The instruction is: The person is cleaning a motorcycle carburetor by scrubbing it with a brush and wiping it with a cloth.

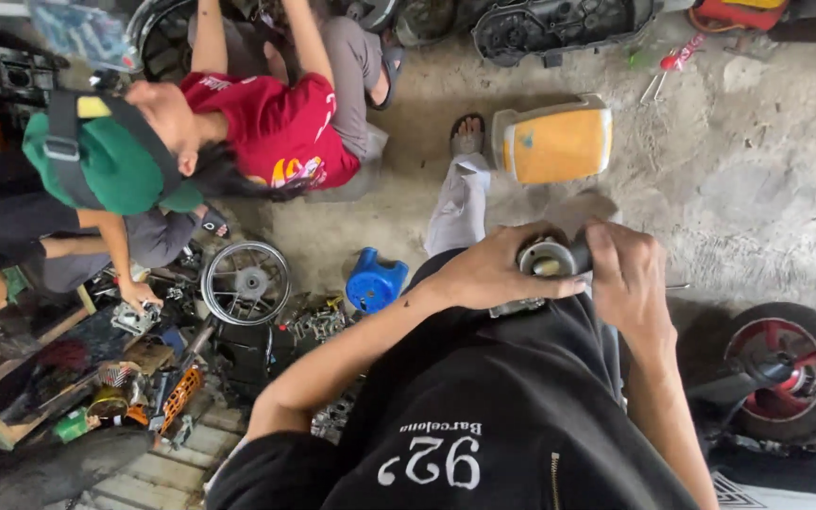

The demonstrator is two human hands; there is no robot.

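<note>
Two bare hands meet over the lap of the person wearing the camera, who sits in black clothes above a rough grey concrete floor (pixel 757 170). Taking the small round grey metal engine part (pixel 545 260) as the landmark: a red-hubbed black-tyred wheel (pixel 790 370) stands to its lower right, a yellow-and-cream plastic body panel (pixel 554 144) lies on the floor just above it, a spoked silver wheel rim (pixel 246 282) lies well to its left, and a blue plastic container (pixel 375 280) sits between that rim and the part. Other people crouch farther left over a heap of parts.

Dropping looks the likeliest mishap: the part hangs over the lap with no support beneath, so a slipped grip could send it or a small piece onto the cluttered floor.

That metal part sits between both hands. The left hand (pixel 488 274) curls round its left side and underside, fingers closed on it. The right hand (pixel 630 279) closes over its right edge, fingertips pinching a dark piece there; what exactly they grip I cannot tell.
</note>
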